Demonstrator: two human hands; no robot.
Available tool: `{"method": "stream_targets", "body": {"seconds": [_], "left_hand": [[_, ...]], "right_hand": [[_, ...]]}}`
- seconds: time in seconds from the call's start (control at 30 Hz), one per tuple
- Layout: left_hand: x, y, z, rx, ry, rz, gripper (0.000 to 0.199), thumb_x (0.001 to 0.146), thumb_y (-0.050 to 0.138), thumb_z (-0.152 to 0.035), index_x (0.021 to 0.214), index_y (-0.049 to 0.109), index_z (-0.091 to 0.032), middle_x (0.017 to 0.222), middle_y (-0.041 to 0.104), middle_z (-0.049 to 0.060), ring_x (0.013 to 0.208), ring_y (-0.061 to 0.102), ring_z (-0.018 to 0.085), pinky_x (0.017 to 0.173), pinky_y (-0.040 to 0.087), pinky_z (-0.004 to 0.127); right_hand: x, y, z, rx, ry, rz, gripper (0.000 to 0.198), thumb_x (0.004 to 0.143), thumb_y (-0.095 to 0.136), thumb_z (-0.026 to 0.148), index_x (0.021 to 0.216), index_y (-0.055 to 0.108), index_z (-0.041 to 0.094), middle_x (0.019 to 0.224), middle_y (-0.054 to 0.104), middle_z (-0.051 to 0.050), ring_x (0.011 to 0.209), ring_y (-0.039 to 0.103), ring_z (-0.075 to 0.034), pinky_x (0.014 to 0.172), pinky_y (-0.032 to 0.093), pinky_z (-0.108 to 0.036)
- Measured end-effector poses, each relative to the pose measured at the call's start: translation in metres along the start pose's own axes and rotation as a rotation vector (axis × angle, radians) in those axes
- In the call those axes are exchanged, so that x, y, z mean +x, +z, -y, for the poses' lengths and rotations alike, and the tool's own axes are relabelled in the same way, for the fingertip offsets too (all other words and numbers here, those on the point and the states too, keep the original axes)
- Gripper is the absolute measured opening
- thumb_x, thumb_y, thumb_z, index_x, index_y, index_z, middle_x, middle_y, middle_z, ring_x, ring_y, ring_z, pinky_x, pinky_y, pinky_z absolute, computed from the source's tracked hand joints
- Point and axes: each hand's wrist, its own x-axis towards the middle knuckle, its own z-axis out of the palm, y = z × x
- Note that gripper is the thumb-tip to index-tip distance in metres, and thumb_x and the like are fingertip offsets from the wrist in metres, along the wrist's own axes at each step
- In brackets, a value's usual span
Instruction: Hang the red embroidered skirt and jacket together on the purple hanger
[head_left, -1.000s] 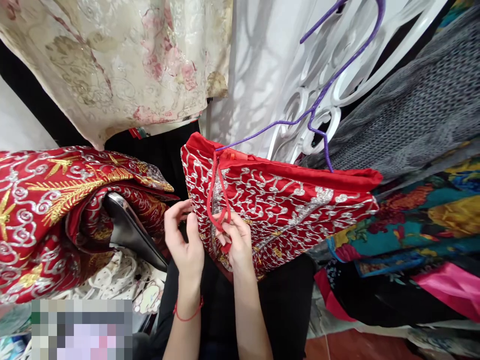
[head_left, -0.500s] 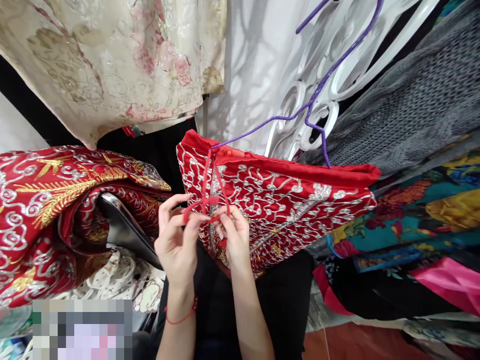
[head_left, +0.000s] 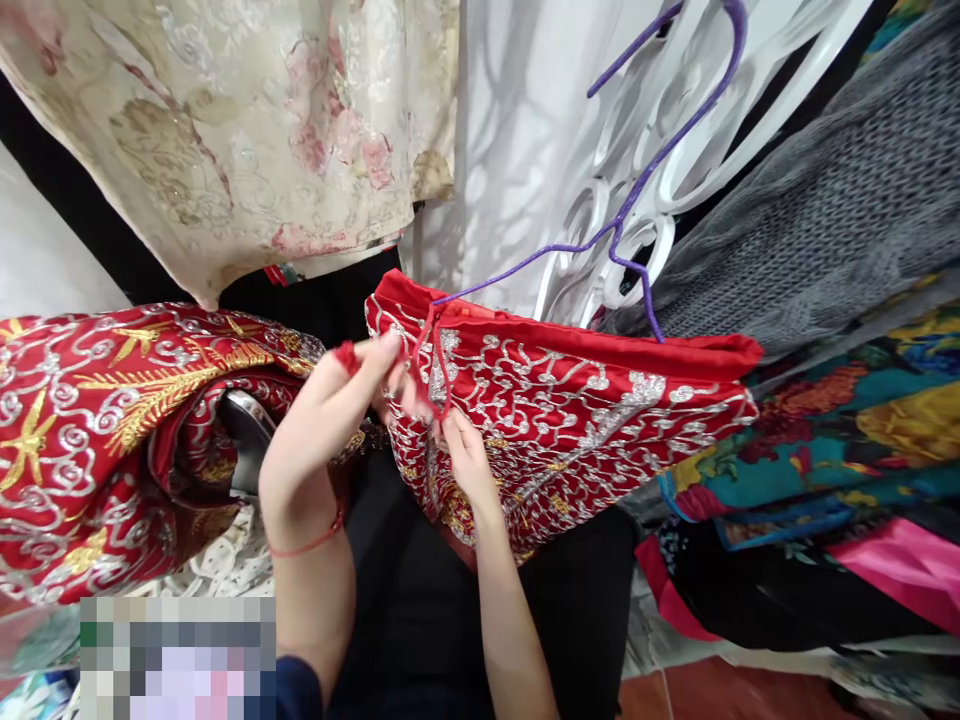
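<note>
Far left: folded red cloth with silver and gold embroidery [head_left: 52,440]. Next, the left hand [head_left: 326,395], higher of the two, wrist bent, pointing right; its fingers are curled and blurred among red strands, and a firm grip cannot be confirmed. Centre: a thin red fabric cord [head_left: 448,392], long axis running down from the garment's waistband to between both hands. The right hand [head_left: 469,460] sits at its lower end, thumb and fingers pinched on it, forearm angled up and left. Behind and rightward: the red silver-embroidered garment [head_left: 585,420] and a purple hanger [head_left: 645,185].
</note>
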Motion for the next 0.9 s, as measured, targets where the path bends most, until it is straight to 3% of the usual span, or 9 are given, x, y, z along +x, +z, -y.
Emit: {"method": "stream_targets", "body": {"seconds": [0.17,0.27,0.33,0.4,0.47,0.53,0.6,0.77,0.9], "left_hand": [[0.077,0.013,-0.041,-0.259,0.511,-0.093,0.039,0.085,0.069,-0.055,0.072,0.057,-0.02,0.083,0.065,0.001,0.092,0.071,0.015,0.062,0.057,0.022],[0.078,0.014,-0.056,-0.335,0.796,-0.194,0.026,0.092,0.066,-0.039,0.075,0.061,-0.02,0.081,0.062,-0.001,0.098,0.068,0.012,0.078,0.057,0.025],[0.059,0.007,-0.054,-0.301,0.87,-0.143,0.026,0.097,0.061,-0.038,0.077,0.067,-0.022,0.087,0.067,0.0,0.093,0.068,0.012,0.083,0.056,0.029],[0.035,-0.004,-0.041,-0.146,0.721,0.188,0.028,0.093,0.065,-0.046,0.076,0.072,-0.025,0.091,0.071,0.003,0.087,0.07,0.018,0.088,0.058,0.037],[0.017,-0.015,-0.019,-0.014,0.468,0.745,0.032,0.079,0.077,-0.056,0.087,0.078,-0.025,0.089,0.076,0.008,0.083,0.073,0.025,0.081,0.06,0.039],[0.008,-0.021,0.008,0.028,0.242,0.982,0.044,0.069,0.083,-0.058,0.096,0.08,-0.023,0.089,0.078,0.011,0.082,0.074,0.027,0.077,0.061,0.036],[0.007,-0.019,0.035,0.068,0.118,0.824,0.038,0.078,0.077,-0.056,0.091,0.079,-0.021,0.084,0.077,0.01,0.077,0.073,0.023,0.073,0.059,0.032],[0.025,0.003,0.069,0.166,0.178,-0.161,0.028,0.093,0.061,-0.045,0.086,0.067,-0.018,0.083,0.071,0.004,0.075,0.064,0.014,0.071,0.052,0.025],[0.039,0.018,0.066,0.145,0.313,-0.285,0.026,0.093,0.061,-0.041,0.105,0.066,-0.018,0.108,0.073,0.008,0.094,0.067,0.017,0.086,0.053,0.028]], "right_hand": [[0.008,0.023,-0.018,-0.434,-0.046,-0.096,0.038,0.102,0.036,0.049,0.08,0.052,0.023,0.068,0.053,0.001,0.062,0.049,-0.014,0.065,0.042,-0.026],[0.009,0.028,-0.024,-0.767,0.032,-0.107,0.034,0.102,0.038,0.038,0.084,0.062,0.022,0.078,0.067,-0.004,0.067,0.061,-0.017,0.07,0.045,-0.027],[0.007,0.024,-0.021,-0.866,0.044,-0.129,0.03,0.1,0.043,0.033,0.087,0.067,0.021,0.084,0.073,-0.007,0.074,0.067,-0.02,0.074,0.048,-0.029],[0.005,0.017,-0.009,-0.844,-0.026,-0.14,0.026,0.099,0.046,0.03,0.094,0.071,0.021,0.094,0.076,-0.009,0.085,0.071,-0.023,0.082,0.051,-0.032],[0.006,0.007,0.011,-0.724,-0.116,-0.159,0.027,0.099,0.047,0.029,0.101,0.072,0.021,0.103,0.076,-0.009,0.095,0.071,-0.023,0.088,0.052,-0.034],[0.011,-0.001,0.035,-0.558,-0.17,-0.196,0.029,0.101,0.044,0.03,0.105,0.071,0.021,0.106,0.076,-0.008,0.098,0.071,-0.021,0.091,0.053,-0.034],[0.02,-0.006,0.06,-0.401,-0.198,-0.215,0.032,0.103,0.042,0.035,0.104,0.071,0.021,0.103,0.077,-0.006,0.095,0.072,-0.019,0.09,0.054,-0.033],[0.049,0.006,0.102,-0.238,-0.248,-0.162,0.026,0.097,0.056,0.045,0.098,0.069,0.022,0.094,0.076,-0.002,0.086,0.071,-0.016,0.083,0.055,-0.03],[0.061,0.021,0.12,-0.403,-0.37,-0.255,0.02,0.098,0.057,0.037,0.09,0.067,0.022,0.085,0.072,-0.001,0.074,0.066,-0.014,0.074,0.055,-0.029]]}}
